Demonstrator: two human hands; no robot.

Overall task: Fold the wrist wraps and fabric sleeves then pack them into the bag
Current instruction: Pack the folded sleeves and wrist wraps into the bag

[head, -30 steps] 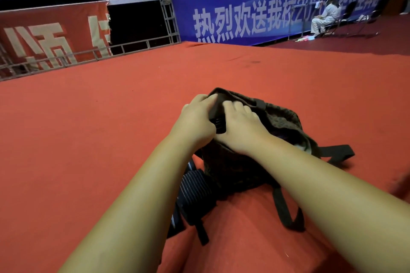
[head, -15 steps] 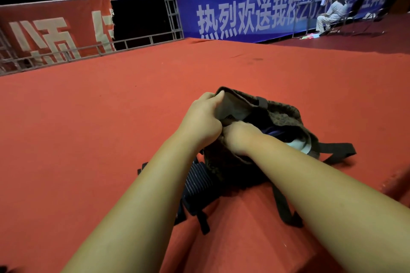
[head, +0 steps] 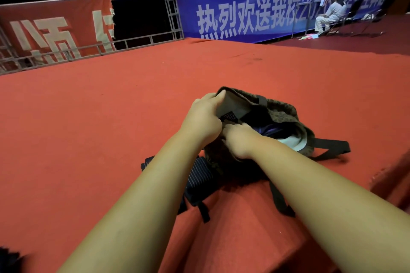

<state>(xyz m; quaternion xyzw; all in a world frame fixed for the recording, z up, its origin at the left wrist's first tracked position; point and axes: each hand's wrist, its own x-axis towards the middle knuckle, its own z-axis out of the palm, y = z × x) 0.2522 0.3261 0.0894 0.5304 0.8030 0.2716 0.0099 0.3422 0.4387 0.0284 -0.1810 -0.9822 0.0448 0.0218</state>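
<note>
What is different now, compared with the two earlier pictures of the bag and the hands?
The left grip went from pressing on top of the bag to pulling its rim up, so the mouth opened and the pale lining shows. The right grip moved from the top down into the opening. The striped fabric beside the bag on the red carpet stayed put.

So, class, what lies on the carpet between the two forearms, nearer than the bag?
Dark pinstriped fabric, lying on the red carpet against the near side of the bag. The head view shows it.
</note>
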